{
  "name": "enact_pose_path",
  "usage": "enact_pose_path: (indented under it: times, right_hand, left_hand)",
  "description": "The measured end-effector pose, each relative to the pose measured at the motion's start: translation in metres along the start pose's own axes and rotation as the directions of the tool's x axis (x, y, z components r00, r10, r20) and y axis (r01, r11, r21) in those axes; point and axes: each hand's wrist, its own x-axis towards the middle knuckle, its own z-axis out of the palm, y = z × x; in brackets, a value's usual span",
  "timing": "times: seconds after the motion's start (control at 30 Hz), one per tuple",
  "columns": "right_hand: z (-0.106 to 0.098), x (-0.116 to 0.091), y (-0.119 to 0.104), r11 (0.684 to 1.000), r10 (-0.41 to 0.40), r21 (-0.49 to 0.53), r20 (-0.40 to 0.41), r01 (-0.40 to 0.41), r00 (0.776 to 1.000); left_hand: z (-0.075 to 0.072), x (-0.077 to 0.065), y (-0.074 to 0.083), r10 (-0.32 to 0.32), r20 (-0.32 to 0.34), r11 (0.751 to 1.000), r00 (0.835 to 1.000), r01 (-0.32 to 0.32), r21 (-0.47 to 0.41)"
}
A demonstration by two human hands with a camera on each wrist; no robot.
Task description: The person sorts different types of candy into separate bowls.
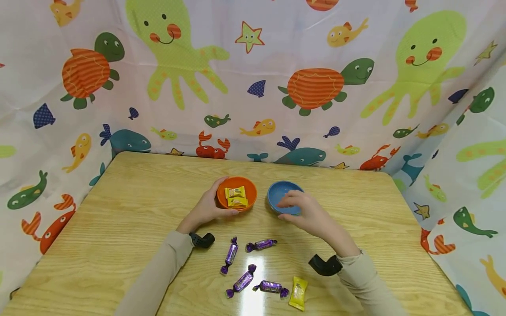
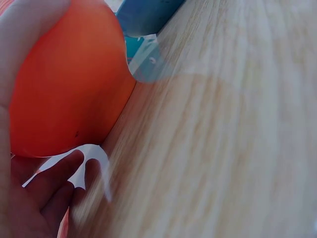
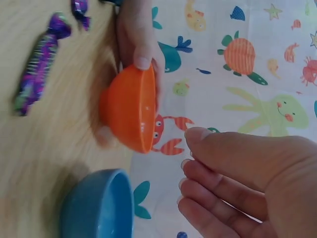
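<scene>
- A yellow candy (image 1: 298, 293) and purple candies (image 1: 243, 281) lay on the bench (image 1: 118, 228).
- The right hand (image 1: 310, 212) hung over the blue bowl (image 1: 278, 192), fingers loosely parted, holding nothing.
- The left hand's (image 1: 207, 205) fingers gripped the orange bowl (image 1: 253, 193), two wrapped candies (image 1: 236, 197) inside.

One orange bowl (image 1: 252, 193) holds two yellow candies (image 1: 235, 192); one blue bowl (image 1: 281, 189) sits at its three o'clock, four purple candies (image 1: 243, 281) toward six, one yellow candy (image 1: 298, 293) at five.

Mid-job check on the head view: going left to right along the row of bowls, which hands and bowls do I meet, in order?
Left hand → orange bowl, gripped by that hand → blue bowl → right hand, partly covering the blue bowl.
</scene>
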Motion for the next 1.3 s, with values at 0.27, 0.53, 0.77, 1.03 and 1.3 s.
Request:
enact_pose_path:
  times: [0.27,0.53,0.77,1.03,1.3]
  right_hand:
    - [0.01,-0.05,0.006,0.986,-0.163,-0.011,0.101,0.165,0.981]
    - [0.024,-0.092,0.013,0.973,-0.187,0.189,0.297,0.134,0.937]
    - [0.034,-0.113,0.013,0.96,-0.177,0.273,0.413,0.063,0.893]
    - [0.044,-0.117,0.012,0.967,-0.203,0.22,0.352,0.13,0.914]
    - [0.046,-0.118,0.013,0.966,-0.21,0.212,0.332,0.144,0.919]
  left_hand:
    - [0.0,-0.001,-0.002,0.017,0.001,1.0,1.0,-0.017,0.0]
    - [0.002,0.0,0.0,-0.001,0.005,1.0,1.0,0.001,-0.008]
    - [0.003,0.002,-0.002,0.014,0.016,1.0,1.0,-0.013,-0.015]
    - [0.002,0.0,-0.002,0.018,0.004,1.0,1.0,-0.018,-0.009]
    - [0.001,-0.001,-0.003,0.019,0.0,1.0,1.0,-0.019,-0.015]
